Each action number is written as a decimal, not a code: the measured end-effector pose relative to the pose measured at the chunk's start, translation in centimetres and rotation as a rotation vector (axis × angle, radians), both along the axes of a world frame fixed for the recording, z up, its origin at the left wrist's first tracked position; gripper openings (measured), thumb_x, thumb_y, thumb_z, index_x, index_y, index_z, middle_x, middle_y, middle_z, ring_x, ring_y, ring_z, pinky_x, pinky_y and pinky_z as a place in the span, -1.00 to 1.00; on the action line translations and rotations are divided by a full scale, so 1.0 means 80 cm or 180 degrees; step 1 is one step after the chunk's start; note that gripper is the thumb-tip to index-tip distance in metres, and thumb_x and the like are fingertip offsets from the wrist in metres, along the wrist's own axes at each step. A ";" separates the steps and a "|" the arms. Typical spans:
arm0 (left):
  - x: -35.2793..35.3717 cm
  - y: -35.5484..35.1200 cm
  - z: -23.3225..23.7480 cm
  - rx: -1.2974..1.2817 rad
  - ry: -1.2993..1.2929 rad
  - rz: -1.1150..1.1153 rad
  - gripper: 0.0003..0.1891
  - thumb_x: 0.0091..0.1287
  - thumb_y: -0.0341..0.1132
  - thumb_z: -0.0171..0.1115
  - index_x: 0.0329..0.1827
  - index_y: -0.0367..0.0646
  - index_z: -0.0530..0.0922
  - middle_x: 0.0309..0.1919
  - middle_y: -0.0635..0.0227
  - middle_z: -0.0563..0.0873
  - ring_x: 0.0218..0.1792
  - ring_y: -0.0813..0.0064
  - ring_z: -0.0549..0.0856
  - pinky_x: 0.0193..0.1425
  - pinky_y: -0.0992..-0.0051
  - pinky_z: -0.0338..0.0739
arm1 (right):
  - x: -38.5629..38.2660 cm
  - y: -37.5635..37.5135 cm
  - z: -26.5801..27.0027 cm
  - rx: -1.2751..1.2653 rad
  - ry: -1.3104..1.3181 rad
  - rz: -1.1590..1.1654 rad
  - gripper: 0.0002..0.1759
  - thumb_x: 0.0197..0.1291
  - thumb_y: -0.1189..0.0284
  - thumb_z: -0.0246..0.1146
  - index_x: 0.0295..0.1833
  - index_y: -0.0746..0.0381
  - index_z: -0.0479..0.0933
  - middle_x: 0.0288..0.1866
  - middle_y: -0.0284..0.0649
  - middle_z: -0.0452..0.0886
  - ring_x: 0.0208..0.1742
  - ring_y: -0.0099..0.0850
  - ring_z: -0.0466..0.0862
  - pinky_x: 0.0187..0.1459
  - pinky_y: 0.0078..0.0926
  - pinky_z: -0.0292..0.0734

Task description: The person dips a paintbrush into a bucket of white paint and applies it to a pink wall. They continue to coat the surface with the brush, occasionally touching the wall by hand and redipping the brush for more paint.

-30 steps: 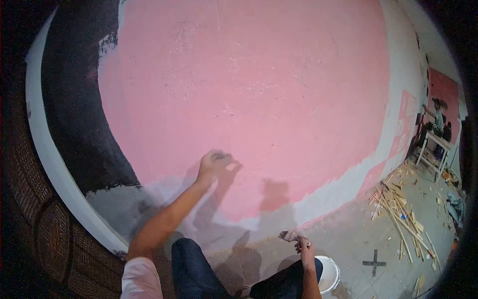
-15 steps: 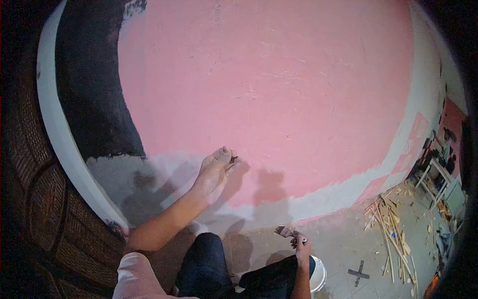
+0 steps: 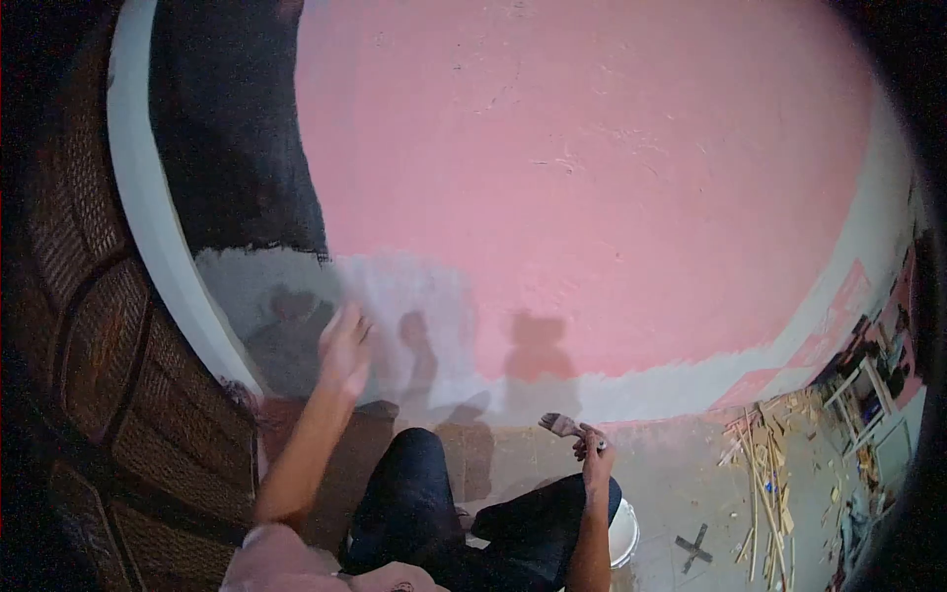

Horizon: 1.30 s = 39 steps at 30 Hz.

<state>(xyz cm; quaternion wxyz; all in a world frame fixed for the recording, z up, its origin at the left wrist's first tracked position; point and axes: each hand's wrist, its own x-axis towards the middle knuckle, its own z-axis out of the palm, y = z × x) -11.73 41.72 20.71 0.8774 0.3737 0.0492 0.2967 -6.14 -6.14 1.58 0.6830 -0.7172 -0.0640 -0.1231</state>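
My right hand (image 3: 594,449) is closed round the handle of a paintbrush (image 3: 562,425). The brush's bristle end points left, above my knee and in front of the wall's foot. My left hand (image 3: 345,350) is raised in front of the pale grey lower wall, slightly blurred, with its fingers curled together. Whatever may be between those fingers is hidden. Before me stands a wall (image 3: 592,197) with a large pink area, a black painted patch (image 3: 237,128) at upper left and an unevenly edged pale band along the bottom.
A white bucket (image 3: 624,541) stands on the floor beside my right knee. Wood strips and scraps (image 3: 764,483) lie farther right, near a wooden frame (image 3: 863,405). A dark lattice panel (image 3: 89,326) is at the left.
My left hand has moved left across the wall, from the pink area to the pale grey part. The view has shifted. My right hand still holds the paintbrush.
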 end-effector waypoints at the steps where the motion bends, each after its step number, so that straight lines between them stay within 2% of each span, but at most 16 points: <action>1: -0.022 0.018 -0.028 -0.0116 0.0256 0.0104 -0.72 0.53 -0.23 0.34 0.20 -0.06 0.55 0.02 0.53 0.60 0.01 0.55 0.54 0.19 0.41 0.48 | 0.002 0.006 0.001 0.0092 0.0005 0.0001 -0.54 0.58 0.19 0.19 0.15 0.42 0.67 -0.45 -0.30 0.64 -0.48 -0.59 0.58 -0.47 -0.63 0.43; 5: -0.136 0.117 -0.247 -0.0888 0.0944 0.0238 -0.49 0.40 -0.20 0.48 0.37 0.03 0.54 0.21 0.56 0.55 0.23 0.54 0.49 0.37 0.36 0.41 | -0.001 0.027 0.015 0.0277 -0.0271 -0.0103 -0.55 0.59 0.20 0.19 0.09 0.43 0.68 -0.45 -0.27 0.62 -0.50 -0.59 0.53 -0.47 -0.61 0.40; 6: -0.188 0.097 -0.246 -0.1099 0.1113 0.0340 -0.53 0.43 -0.22 0.43 0.38 0.05 0.56 -0.01 0.51 0.62 0.06 0.55 0.57 0.23 0.37 0.50 | -0.001 0.026 0.008 0.0408 -0.0424 -0.0076 -0.57 0.59 0.21 0.18 0.07 0.41 0.68 -0.43 -0.26 0.63 -0.51 -0.58 0.53 -0.49 -0.61 0.38; 7: -0.222 0.124 -0.312 -0.1307 0.1181 0.0471 -0.62 0.46 -0.24 0.37 0.31 0.04 0.61 -0.27 0.47 0.62 -0.18 0.55 0.61 0.06 0.40 0.57 | 0.000 0.029 0.011 0.0570 -0.0432 -0.0026 -0.58 0.59 0.20 0.18 0.10 0.38 0.67 -0.43 -0.30 0.62 -0.49 -0.59 0.53 -0.47 -0.59 0.39; 10: -0.308 0.138 -0.377 -0.1027 0.1394 0.0688 -0.88 0.47 -0.22 0.34 -0.04 0.02 0.65 -0.46 0.45 0.52 -0.34 0.55 0.57 -0.12 0.42 0.58 | -0.001 0.050 0.037 0.1456 -0.0169 0.0101 -0.50 0.57 0.08 0.18 0.18 0.34 0.64 -0.42 -0.35 0.58 -0.45 -0.57 0.53 -0.41 -0.57 0.41; 11: -0.321 0.147 -0.384 -0.1305 0.1644 0.0937 -0.88 0.46 -0.19 0.36 -0.15 0.02 0.64 -0.45 0.45 0.52 -0.32 0.54 0.57 -0.14 0.43 0.57 | -0.001 0.059 0.048 0.2460 0.0042 0.0248 -0.52 0.56 0.10 0.17 0.21 0.30 0.62 -0.43 -0.34 0.54 -0.44 -0.56 0.48 -0.37 -0.56 0.41; 14: -0.329 0.168 -0.350 -0.2044 0.1637 0.1296 -0.82 0.45 -0.13 0.39 -0.09 0.01 0.64 -0.47 0.45 0.48 -0.29 0.52 0.56 -0.16 0.43 0.57 | 0.006 0.082 0.073 0.4705 0.0326 0.0331 -0.62 0.56 0.19 0.17 0.15 0.30 0.58 -0.40 -0.32 0.49 -0.37 -0.52 0.44 -0.26 -0.51 0.43; 16: -0.332 0.174 -0.322 -0.0596 0.1907 0.1387 -0.75 0.44 -0.12 0.41 0.01 -0.03 0.64 -0.41 0.45 0.50 -0.26 0.50 0.55 -0.12 0.45 0.55 | 0.023 0.084 0.068 0.5557 -0.0060 0.0509 -0.72 0.54 0.29 0.18 0.01 0.33 0.53 -0.38 -0.32 0.46 -0.35 -0.48 0.43 -0.25 -0.49 0.44; 18: -0.329 0.168 -0.295 -0.0211 0.1863 0.1435 -0.68 0.44 -0.13 0.41 0.10 -0.08 0.62 -0.35 0.44 0.52 -0.25 0.47 0.55 -0.07 0.44 0.54 | 0.019 0.081 0.080 0.6107 -0.0506 0.0940 -0.78 0.52 0.37 0.19 -0.09 0.34 0.48 -0.34 -0.30 0.46 -0.32 -0.46 0.43 -0.23 -0.49 0.46; 20: -0.304 0.171 -0.275 -0.0898 0.1461 0.1565 -0.62 0.45 -0.14 0.41 0.19 -0.14 0.58 -0.30 0.44 0.53 -0.26 0.44 0.53 -0.01 0.40 0.52 | 0.004 0.060 0.095 0.6551 -0.0757 0.1148 -0.83 0.47 0.42 0.20 -0.12 0.33 0.46 -0.34 -0.29 0.44 -0.32 -0.45 0.43 -0.22 -0.49 0.45; 21: -0.304 0.173 -0.279 -0.0288 0.1516 0.1587 -0.59 0.46 -0.14 0.40 0.23 -0.15 0.57 -0.22 0.41 0.55 -0.21 0.41 0.55 0.03 0.39 0.53 | 0.000 0.054 0.096 0.6774 -0.0911 0.1291 -0.86 0.45 0.45 0.20 -0.13 0.32 0.46 -0.34 -0.28 0.43 -0.32 -0.45 0.42 -0.22 -0.49 0.45; 24: -0.315 0.170 -0.322 0.0835 0.1698 0.1434 -0.49 0.49 -0.13 0.35 0.40 -0.16 0.49 0.02 0.31 0.60 -0.05 0.33 0.58 0.15 0.35 0.53 | -0.011 -0.006 0.045 0.6549 -0.1554 0.0812 -0.93 0.36 0.55 0.18 -0.14 0.33 0.45 -0.35 -0.28 0.42 -0.32 -0.44 0.42 -0.22 -0.48 0.45; 29: -0.365 0.159 -0.398 -0.0395 0.1723 0.0811 -0.28 0.57 0.03 0.19 0.68 -0.06 0.19 0.44 0.14 0.49 0.29 0.19 0.57 0.37 0.30 0.48 | -0.083 -0.151 -0.092 0.6186 -0.1701 -0.0350 -0.90 0.29 0.52 0.08 -0.31 0.25 0.33 -0.47 -0.31 0.32 -0.46 -0.45 0.34 -0.29 -0.44 0.36; 32: -0.408 0.201 -0.467 -0.0607 0.2570 0.0929 -0.24 0.58 0.10 0.13 0.70 -0.05 0.14 0.40 0.12 0.52 0.29 0.19 0.58 0.39 0.27 0.47 | -0.177 -0.225 -0.140 0.5993 -0.1601 -0.0479 -0.69 0.42 0.32 0.00 -0.42 0.17 0.25 -0.55 -0.35 0.23 -0.52 -0.45 0.26 -0.34 -0.42 0.28; 34: -0.421 0.199 -0.469 -0.0532 0.2844 0.0948 -0.26 0.59 0.13 0.11 0.68 -0.07 0.17 0.34 0.12 0.56 0.26 0.20 0.59 0.37 0.26 0.48 | -0.239 -0.235 -0.129 0.5646 -0.1270 -0.1325 -0.57 0.50 0.17 -0.05 -0.44 0.15 0.24 -0.56 -0.35 0.18 -0.54 -0.43 0.21 -0.37 -0.42 0.22; 39: -0.380 0.225 -0.483 -0.0020 0.2692 0.0827 -0.34 0.58 0.11 0.12 0.54 -0.18 0.34 0.11 0.08 0.66 0.08 0.21 0.66 0.24 0.21 0.56 | -0.327 -0.251 -0.156 0.5272 -0.0881 -0.2471 -0.45 0.56 -0.02 -0.10 -0.45 0.13 0.19 -0.55 -0.36 0.15 -0.54 -0.42 0.15 -0.39 -0.41 0.17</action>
